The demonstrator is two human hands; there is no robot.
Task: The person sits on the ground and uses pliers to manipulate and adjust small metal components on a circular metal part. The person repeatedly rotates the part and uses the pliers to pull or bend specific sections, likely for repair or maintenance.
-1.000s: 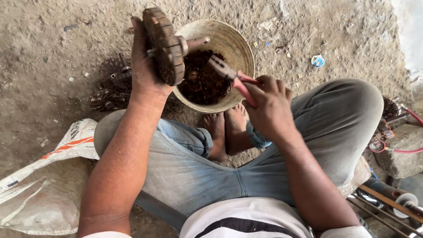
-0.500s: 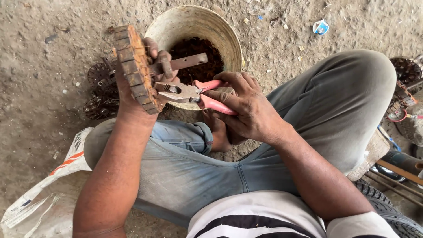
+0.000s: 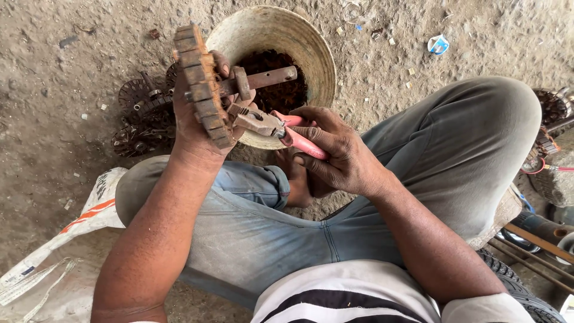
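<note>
Place: an informal scrap or repair workshop, set up on bare ground.
Floor: rough, dusty ground (image 3: 72, 107) with grit and bits of litter; the person sits directly on it, barefoot and cross-legged.
Salvaged parts: a heap of rusty rotors (image 3: 143, 116) lies on the ground; a worn metal bowl (image 3: 311, 45) holds dark scrap.
Tools: pink-handled pliers (image 3: 278, 128) worked against a rusted rotor with shaft (image 3: 206, 90).
Clutter: a woven sack (image 3: 89, 215) at the left; rods, wires and more motor parts (image 3: 553, 110) at the right edge.
</note>
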